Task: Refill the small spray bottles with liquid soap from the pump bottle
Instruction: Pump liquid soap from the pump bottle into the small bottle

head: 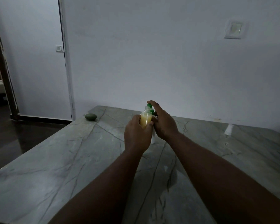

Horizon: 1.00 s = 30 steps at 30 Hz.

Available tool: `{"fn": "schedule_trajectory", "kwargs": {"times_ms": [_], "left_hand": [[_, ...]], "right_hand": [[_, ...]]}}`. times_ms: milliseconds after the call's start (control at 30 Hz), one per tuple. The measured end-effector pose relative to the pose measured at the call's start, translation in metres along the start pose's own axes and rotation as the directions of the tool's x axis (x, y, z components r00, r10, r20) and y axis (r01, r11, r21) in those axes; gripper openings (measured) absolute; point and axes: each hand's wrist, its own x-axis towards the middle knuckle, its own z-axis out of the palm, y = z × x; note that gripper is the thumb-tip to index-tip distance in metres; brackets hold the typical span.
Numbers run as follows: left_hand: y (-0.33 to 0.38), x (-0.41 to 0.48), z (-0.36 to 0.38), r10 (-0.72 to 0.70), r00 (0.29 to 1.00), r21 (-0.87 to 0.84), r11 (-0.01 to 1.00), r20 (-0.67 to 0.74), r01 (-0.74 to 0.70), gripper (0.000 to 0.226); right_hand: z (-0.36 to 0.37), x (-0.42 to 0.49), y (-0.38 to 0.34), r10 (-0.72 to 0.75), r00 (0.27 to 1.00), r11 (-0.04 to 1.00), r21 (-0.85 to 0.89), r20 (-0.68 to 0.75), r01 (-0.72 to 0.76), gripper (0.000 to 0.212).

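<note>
My left hand point(137, 135) grips a small clear spray bottle point(145, 118) with its top off, holding it upright above the table. The bottle holds yellowish liquid up to about its shoulder. Just behind it stands the white pump bottle point(153, 138) with a green pump head point(149, 106); most of its body is hidden by my hands. My right hand point(164, 123) rests over the pump, with the index finger lying on top of the green head. The small bottle's open neck sits right by the pump's spout.
A second small clear spray bottle with a white cap point(229, 130) stands at the right on the grey marble table point(71, 167). A dark green rounded object point(90, 117) lies near the table's far left corner. A white wall rises behind the table.
</note>
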Motion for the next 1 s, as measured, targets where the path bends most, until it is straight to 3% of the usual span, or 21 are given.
{"fn": "schedule_trajectory", "kwargs": {"times_ms": [333, 700, 1000], "left_hand": [[0.0010, -0.0008, 0.0003, -0.007, 1.000, 0.003, 1.000, 0.003, 0.007, 0.034], [0.0004, -0.0002, 0.0008, -0.002, 1.000, 0.016, 1.000, 0.001, 0.001, 0.030], [0.0009, -0.0005, -0.0006, -0.011, 1.000, 0.010, 1.000, 0.004, 0.011, 0.031]], "right_hand": [[-0.0012, -0.0022, 0.0004, -0.016, 1.000, 1.000, -0.013, -0.002, 0.016, 0.072], [-0.0012, -0.0010, -0.0012, -0.025, 1.000, 1.000, -0.013, -0.002, 0.025, 0.055], [-0.0033, -0.0019, -0.0019, -0.007, 1.000, 1.000, 0.002, 0.020, 0.006, 0.065]]}}
